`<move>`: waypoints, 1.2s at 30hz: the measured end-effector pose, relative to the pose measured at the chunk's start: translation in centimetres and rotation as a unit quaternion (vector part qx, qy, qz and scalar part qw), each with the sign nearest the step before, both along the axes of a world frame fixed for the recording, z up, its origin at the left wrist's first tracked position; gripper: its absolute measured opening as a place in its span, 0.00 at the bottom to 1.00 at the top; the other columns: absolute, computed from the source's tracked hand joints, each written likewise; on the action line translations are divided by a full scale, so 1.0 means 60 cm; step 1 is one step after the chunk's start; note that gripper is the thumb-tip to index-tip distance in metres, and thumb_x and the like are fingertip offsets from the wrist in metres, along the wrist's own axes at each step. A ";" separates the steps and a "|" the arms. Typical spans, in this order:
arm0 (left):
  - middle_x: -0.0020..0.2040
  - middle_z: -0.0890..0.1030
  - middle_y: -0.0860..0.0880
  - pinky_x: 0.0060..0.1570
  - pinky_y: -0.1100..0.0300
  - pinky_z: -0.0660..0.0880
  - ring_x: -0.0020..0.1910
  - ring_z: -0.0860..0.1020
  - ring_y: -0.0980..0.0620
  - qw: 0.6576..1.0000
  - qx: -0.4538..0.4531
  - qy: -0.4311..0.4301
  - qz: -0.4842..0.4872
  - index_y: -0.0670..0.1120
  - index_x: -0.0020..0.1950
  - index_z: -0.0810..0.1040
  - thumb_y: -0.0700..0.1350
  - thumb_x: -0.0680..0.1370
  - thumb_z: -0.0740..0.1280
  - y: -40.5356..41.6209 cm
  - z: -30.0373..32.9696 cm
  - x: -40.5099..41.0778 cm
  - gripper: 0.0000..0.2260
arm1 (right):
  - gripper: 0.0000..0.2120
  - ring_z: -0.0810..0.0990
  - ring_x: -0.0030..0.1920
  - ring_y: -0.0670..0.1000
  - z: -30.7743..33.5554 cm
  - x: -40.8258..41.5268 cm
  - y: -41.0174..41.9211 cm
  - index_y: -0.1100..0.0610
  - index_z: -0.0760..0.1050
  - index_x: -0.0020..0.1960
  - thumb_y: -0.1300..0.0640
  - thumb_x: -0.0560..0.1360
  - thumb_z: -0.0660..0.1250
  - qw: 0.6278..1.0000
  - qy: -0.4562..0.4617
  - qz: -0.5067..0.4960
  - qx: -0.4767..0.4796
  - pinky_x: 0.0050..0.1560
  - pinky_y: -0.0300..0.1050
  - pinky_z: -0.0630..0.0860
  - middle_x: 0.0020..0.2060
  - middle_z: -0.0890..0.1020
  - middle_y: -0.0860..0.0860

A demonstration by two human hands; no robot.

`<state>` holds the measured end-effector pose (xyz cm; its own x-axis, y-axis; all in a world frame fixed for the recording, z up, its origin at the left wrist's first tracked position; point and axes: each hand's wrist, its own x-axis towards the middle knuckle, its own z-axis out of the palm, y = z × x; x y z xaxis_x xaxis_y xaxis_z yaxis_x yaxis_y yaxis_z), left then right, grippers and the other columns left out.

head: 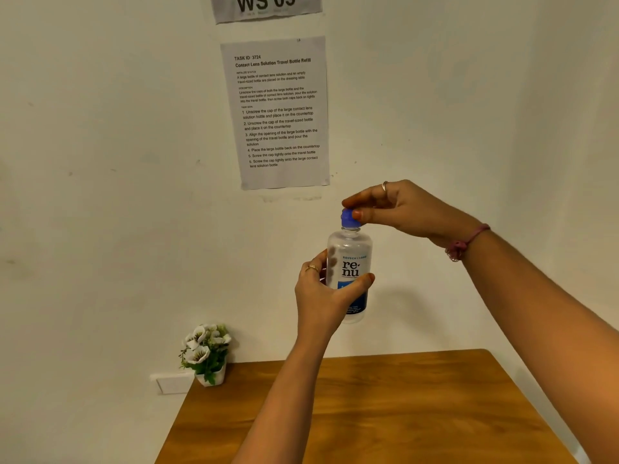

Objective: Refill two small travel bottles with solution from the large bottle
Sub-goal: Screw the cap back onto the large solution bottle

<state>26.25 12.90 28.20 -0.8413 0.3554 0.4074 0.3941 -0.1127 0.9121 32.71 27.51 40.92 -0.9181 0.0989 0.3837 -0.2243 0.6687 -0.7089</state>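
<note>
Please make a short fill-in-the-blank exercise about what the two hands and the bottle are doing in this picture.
1. The left hand holds the large bottle around its ____.
2. The right hand pinches the ____ cap.
3. The bottle is held ____ the wooden table.
4. A small pot of ____ flowers stands at the table's far left corner.

Missing words: body; blue; above; white

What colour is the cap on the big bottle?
Blue; the cap shows clearly in the head view, pinched by the right hand.

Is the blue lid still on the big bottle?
Yes, on. The blue cap sits atop the bottle; right hand pinches it, left hand holds the bottle.
</note>
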 end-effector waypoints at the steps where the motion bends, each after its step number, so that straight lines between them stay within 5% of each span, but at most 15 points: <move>1: 0.51 0.74 0.61 0.31 0.79 0.70 0.46 0.75 0.64 1.000 0.001 -0.004 0.001 0.56 0.59 0.69 0.49 0.64 0.79 0.000 -0.002 0.000 0.28 | 0.11 0.81 0.49 0.43 -0.003 -0.004 -0.004 0.50 0.79 0.54 0.53 0.72 0.71 1.000 0.011 -0.015 0.010 0.46 0.31 0.75 0.47 0.83 0.45; 4: 0.51 0.74 0.60 0.31 0.79 0.70 0.46 0.75 0.64 1.000 0.003 -0.012 0.001 0.56 0.59 0.70 0.49 0.64 0.79 -0.002 -0.009 0.000 0.28 | 0.15 0.79 0.44 0.44 0.000 -0.007 -0.011 0.50 0.79 0.49 0.44 0.67 0.73 0.993 0.008 -0.086 0.077 0.40 0.35 0.73 0.42 0.81 0.44; 7: 0.50 0.74 0.62 0.31 0.80 0.70 0.46 0.75 0.64 1.000 0.006 -0.015 0.003 0.55 0.59 0.70 0.49 0.64 0.79 -0.004 -0.011 0.000 0.28 | 0.20 0.77 0.46 0.39 0.014 0.003 -0.002 0.47 0.76 0.55 0.38 0.67 0.68 0.990 -0.025 -0.075 0.115 0.41 0.32 0.69 0.48 0.78 0.40; 13: 0.51 0.74 0.59 0.32 0.79 0.71 0.47 0.75 0.64 1.000 -0.007 -0.008 0.004 0.56 0.58 0.69 0.49 0.64 0.79 -0.003 -0.015 0.005 0.28 | 0.14 0.79 0.47 0.40 0.016 0.005 -0.006 0.51 0.77 0.60 0.56 0.74 0.68 0.985 -0.048 -0.024 0.165 0.42 0.26 0.71 0.50 0.79 0.43; 18: 0.53 0.74 0.57 0.33 0.78 0.71 0.47 0.75 0.62 1.000 -0.021 -0.012 0.005 0.55 0.59 0.69 0.49 0.64 0.79 -0.002 -0.026 0.009 0.28 | 0.17 0.78 0.38 0.41 0.011 -0.002 -0.010 0.50 0.79 0.47 0.39 0.67 0.70 0.968 -0.050 -0.113 0.220 0.31 0.29 0.67 0.36 0.79 0.41; 21: 0.52 0.73 0.60 0.33 0.79 0.71 0.46 0.75 0.62 1.000 -0.024 -0.012 0.005 0.56 0.58 0.68 0.50 0.65 0.78 -0.002 -0.029 0.009 0.28 | 0.24 0.76 0.42 0.40 0.014 0.001 -0.005 0.49 0.75 0.57 0.36 0.68 0.66 0.969 -0.066 -0.099 0.216 0.37 0.31 0.66 0.47 0.79 0.42; 24: 0.53 0.74 0.58 0.33 0.78 0.71 0.47 0.75 0.62 1.000 -0.026 -0.015 0.007 0.56 0.59 0.69 0.50 0.64 0.79 -0.002 -0.032 0.007 0.28 | 0.16 0.78 0.46 0.40 0.015 0.003 -0.007 0.49 0.76 0.61 0.50 0.73 0.68 0.972 -0.088 -0.033 0.214 0.43 0.29 0.69 0.53 0.79 0.43; 27: 0.56 0.75 0.54 0.35 0.76 0.71 0.49 0.76 0.58 0.999 -0.033 -0.021 0.009 0.51 0.64 0.70 0.50 0.64 0.79 -0.001 -0.039 0.006 0.31 | 0.10 0.80 0.40 0.41 0.003 -0.006 -0.013 0.50 0.80 0.51 0.48 0.72 0.70 0.969 -0.072 -0.064 0.228 0.37 0.30 0.70 0.44 0.84 0.45; 30: 0.55 0.75 0.56 0.34 0.77 0.72 0.49 0.76 0.59 0.999 -0.036 -0.021 0.007 0.51 0.64 0.70 0.50 0.64 0.79 -0.001 -0.047 0.006 0.32 | 0.19 0.79 0.34 0.44 -0.009 -0.016 -0.018 0.53 0.80 0.44 0.37 0.69 0.67 0.958 -0.080 -0.125 0.244 0.32 0.34 0.69 0.33 0.81 0.47; 33: 0.51 0.74 0.60 0.32 0.79 0.70 0.46 0.75 0.64 0.999 -0.034 -0.025 0.002 0.53 0.62 0.70 0.50 0.64 0.79 -0.003 -0.050 0.006 0.30 | 0.26 0.78 0.38 0.43 0.000 -0.013 -0.009 0.52 0.78 0.53 0.33 0.68 0.61 0.960 -0.065 -0.130 0.240 0.36 0.34 0.69 0.44 0.80 0.46; 36: 0.50 0.73 0.61 0.32 0.80 0.70 0.46 0.75 0.64 0.999 -0.033 -0.033 0.002 0.55 0.60 0.69 0.50 0.63 0.79 -0.003 -0.051 0.005 0.29 | 0.18 0.77 0.44 0.38 0.013 -0.002 -0.005 0.48 0.74 0.62 0.46 0.73 0.67 0.965 -0.114 -0.040 0.232 0.41 0.29 0.68 0.53 0.77 0.42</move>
<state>26.54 12.73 25.13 -0.8671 0.3761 0.3266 0.3329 -0.0504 0.9416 32.58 27.20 41.67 -0.9806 0.0391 0.1922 -0.0319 0.9351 -0.3530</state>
